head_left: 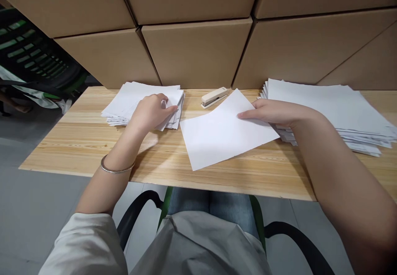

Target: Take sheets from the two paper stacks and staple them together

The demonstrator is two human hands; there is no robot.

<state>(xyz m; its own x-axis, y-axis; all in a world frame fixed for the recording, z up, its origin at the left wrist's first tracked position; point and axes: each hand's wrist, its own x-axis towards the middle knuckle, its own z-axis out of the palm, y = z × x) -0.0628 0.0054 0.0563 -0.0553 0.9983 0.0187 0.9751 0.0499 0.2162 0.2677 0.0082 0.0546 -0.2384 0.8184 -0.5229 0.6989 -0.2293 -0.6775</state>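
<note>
My right hand (pixel 273 111) grips a white sheet of paper (pixel 223 130), thumb on top and the other fingers hidden underneath. The sheet is tilted above the middle of the table, its left corner pointing toward the left stack. My left hand (pixel 151 111) rests on the left stack of paper (pixel 124 101), near its right edge, with thumb and forefinger apart. One sheet's corner juts out below that hand. Behind the held sheet lies a cream stapler (pixel 214 97). A larger stack of white paper (pixel 322 105) sits to the right, partly behind my right wrist.
Cardboard boxes (pixel 195 56) stand stacked like a wall along the back of the wooden table (pixel 74 142). At the far left is a black and green chair (pixel 34 56), with part of another person nearby. My chair's armrests (pixel 294 229) flank my lap below the front edge.
</note>
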